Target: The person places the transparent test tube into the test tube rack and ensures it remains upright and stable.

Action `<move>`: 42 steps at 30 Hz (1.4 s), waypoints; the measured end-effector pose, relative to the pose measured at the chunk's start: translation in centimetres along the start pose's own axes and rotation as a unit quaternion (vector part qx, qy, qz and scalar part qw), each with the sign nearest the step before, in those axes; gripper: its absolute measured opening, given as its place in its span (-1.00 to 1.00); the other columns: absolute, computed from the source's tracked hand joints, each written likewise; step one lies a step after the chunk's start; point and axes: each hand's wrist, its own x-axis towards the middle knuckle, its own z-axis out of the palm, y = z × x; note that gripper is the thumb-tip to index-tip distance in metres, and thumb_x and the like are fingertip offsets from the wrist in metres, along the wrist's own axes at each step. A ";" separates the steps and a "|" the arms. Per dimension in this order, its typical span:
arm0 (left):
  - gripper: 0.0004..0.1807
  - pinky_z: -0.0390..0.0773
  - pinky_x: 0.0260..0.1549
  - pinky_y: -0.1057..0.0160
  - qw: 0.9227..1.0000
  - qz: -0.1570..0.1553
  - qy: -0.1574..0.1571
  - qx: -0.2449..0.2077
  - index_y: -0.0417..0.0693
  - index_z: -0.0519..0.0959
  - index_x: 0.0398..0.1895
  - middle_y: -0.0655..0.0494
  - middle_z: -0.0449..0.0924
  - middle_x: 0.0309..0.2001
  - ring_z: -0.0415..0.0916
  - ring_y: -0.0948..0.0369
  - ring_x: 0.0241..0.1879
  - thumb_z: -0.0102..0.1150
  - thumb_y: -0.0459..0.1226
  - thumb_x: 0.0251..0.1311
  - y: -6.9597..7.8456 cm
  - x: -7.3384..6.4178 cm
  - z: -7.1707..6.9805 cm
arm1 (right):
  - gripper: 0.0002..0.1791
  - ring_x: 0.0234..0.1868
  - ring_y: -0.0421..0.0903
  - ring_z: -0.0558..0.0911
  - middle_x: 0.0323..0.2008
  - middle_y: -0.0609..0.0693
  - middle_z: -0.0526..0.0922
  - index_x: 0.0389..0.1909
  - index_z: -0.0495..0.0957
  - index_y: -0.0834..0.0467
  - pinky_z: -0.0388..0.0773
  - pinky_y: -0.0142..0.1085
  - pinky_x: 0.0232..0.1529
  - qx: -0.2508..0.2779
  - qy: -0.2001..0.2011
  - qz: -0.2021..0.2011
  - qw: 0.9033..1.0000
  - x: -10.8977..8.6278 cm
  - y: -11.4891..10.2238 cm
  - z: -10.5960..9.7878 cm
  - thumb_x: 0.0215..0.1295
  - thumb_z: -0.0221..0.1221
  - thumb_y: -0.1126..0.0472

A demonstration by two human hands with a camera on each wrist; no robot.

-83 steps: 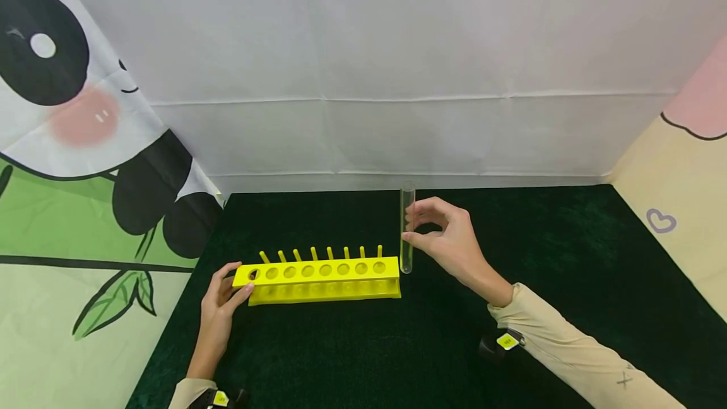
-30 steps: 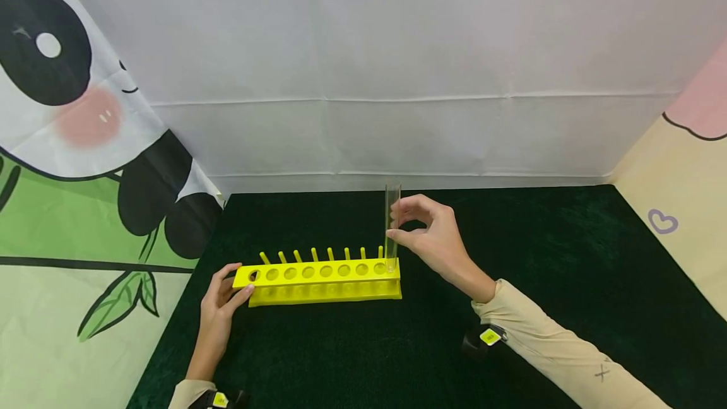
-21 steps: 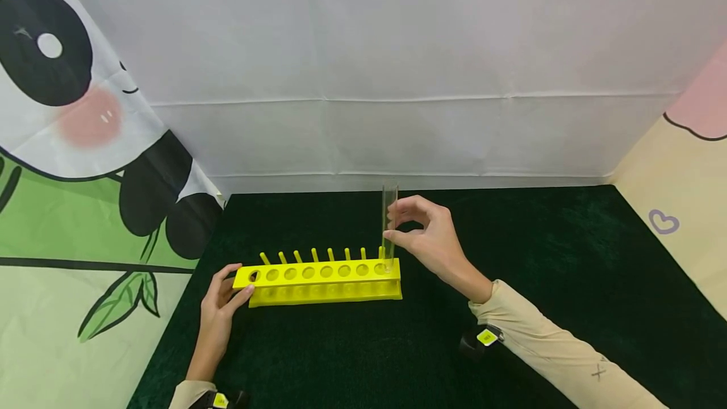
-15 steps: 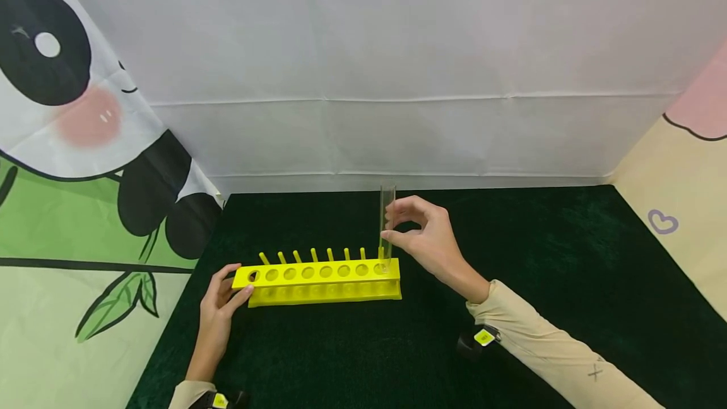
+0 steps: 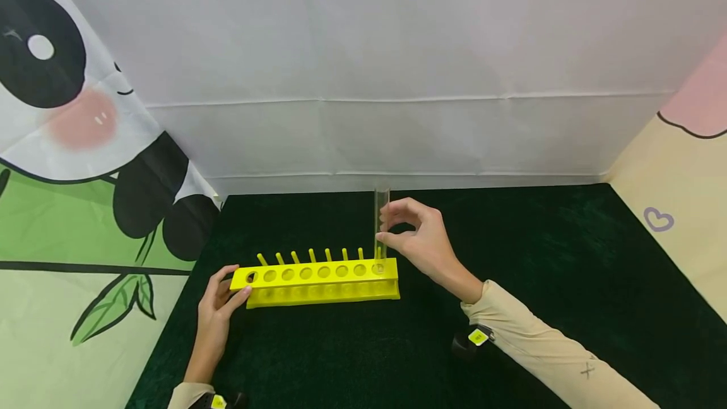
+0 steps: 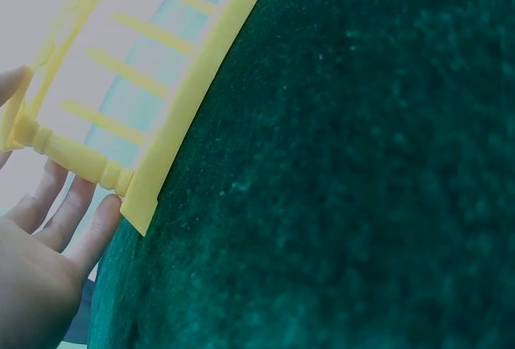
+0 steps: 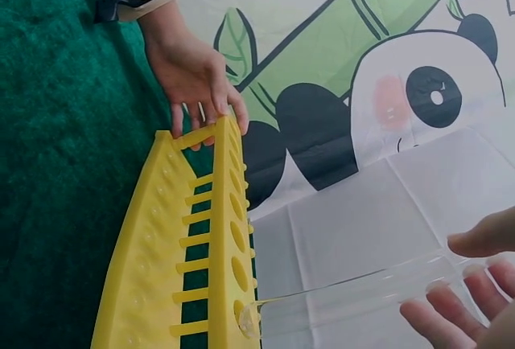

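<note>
A yellow test tube rack (image 5: 324,293) with a row of holes and upright pegs stands on the dark green cloth. My left hand (image 5: 214,314) grips its left end; in the left wrist view, fingers of that hand (image 6: 40,273) touch the end post. Between thumb and fingertips, my right hand (image 5: 427,242) pinches a clear glass test tube (image 5: 382,202), held upright over the rack's right end. In the right wrist view the rounded bottom of the tube (image 7: 346,291) is at the mouth of the nearest hole; how far inside is hard to tell.
The dark green cloth (image 5: 511,232) covers the table around the rack. A white sheet (image 5: 409,68) rises behind, with a panda print (image 5: 85,118) on the left and a cream and pink print (image 5: 681,207) on the right.
My right hand has carried the test tube left, from beside the rack to its rightmost hole, and slightly down during the last second. The left hand and rack have stayed put.
</note>
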 end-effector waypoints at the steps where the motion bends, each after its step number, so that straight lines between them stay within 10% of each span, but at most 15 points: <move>1: -0.42 0.34 0.00 0.33 1.000 0.001 0.000 0.000 0.10 0.19 0.36 0.02 0.40 0.17 0.37 0.23 -0.01 0.07 -0.07 0.32 0.0 0.0 0.0 | -0.67 -0.18 0.18 0.57 -0.16 0.24 0.57 -0.11 0.51 0.38 0.58 -0.33 -0.31 0.001 -0.001 0.003 1.000 -0.1 -0.5 0.0 0.05 0.27 0.52; 42: -0.42 0.35 -0.06 0.38 1.000 0.000 0.006 0.001 0.08 0.20 0.35 0.02 0.42 0.13 0.39 0.22 -0.03 0.06 -0.05 0.32 0.1 0.1 0.4 | -0.65 -0.12 0.10 0.58 -0.12 0.18 0.56 -0.10 0.51 0.31 0.58 -0.10 -0.21 -0.008 -0.017 0.029 0.999 0.0 2.5 0.6 0.06 0.29 0.49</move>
